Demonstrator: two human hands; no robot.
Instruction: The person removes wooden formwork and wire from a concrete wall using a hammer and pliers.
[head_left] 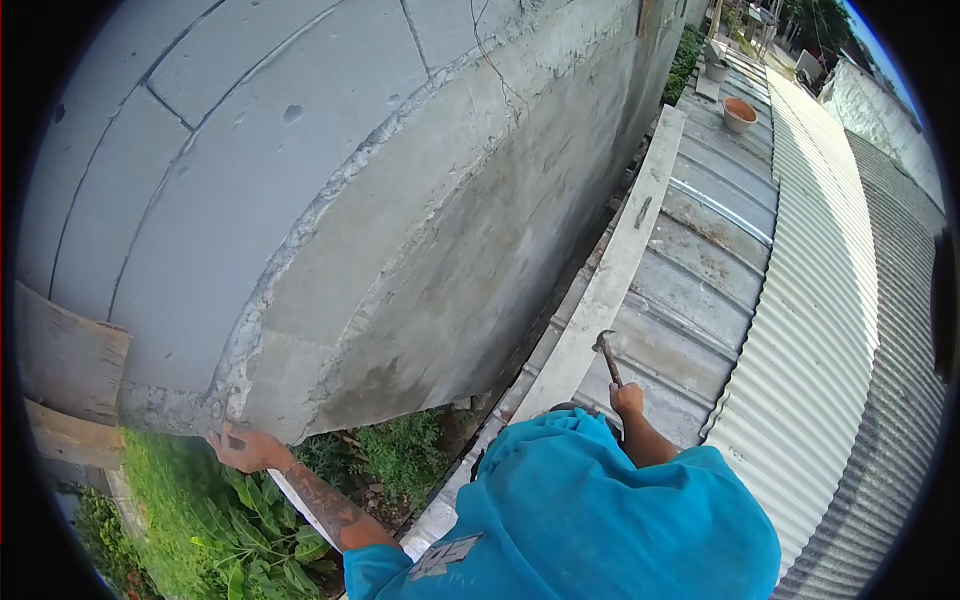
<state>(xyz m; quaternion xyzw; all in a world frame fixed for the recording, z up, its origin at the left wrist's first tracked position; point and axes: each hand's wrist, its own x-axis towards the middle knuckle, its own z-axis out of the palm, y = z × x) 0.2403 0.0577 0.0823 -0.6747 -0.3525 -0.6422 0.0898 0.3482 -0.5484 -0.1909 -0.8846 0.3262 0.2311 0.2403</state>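
My right hand [627, 400] is closed around the handle of a hammer [610, 361], whose head points away from me over the metal roof panels [690, 290]. At the far left, my left hand [245, 447] has its fingers bent around the rough bottom corner of the concrete wall [400, 270]. Its fingertips are partly hidden, so a small thing in them cannot be ruled out. Between my arms is my blue shirt [620, 510]. A long pale plank [620, 255] lies along the wall side of the roof, just left of the hammer.
An orange bucket [740, 117] stands farther along the roof. Corrugated sheets [825, 300] run down the right side. Below my left arm, beyond the roof edge, there is a drop to green plants [260, 525]. Wooden boards [75, 370] are fixed by the wall at far left.
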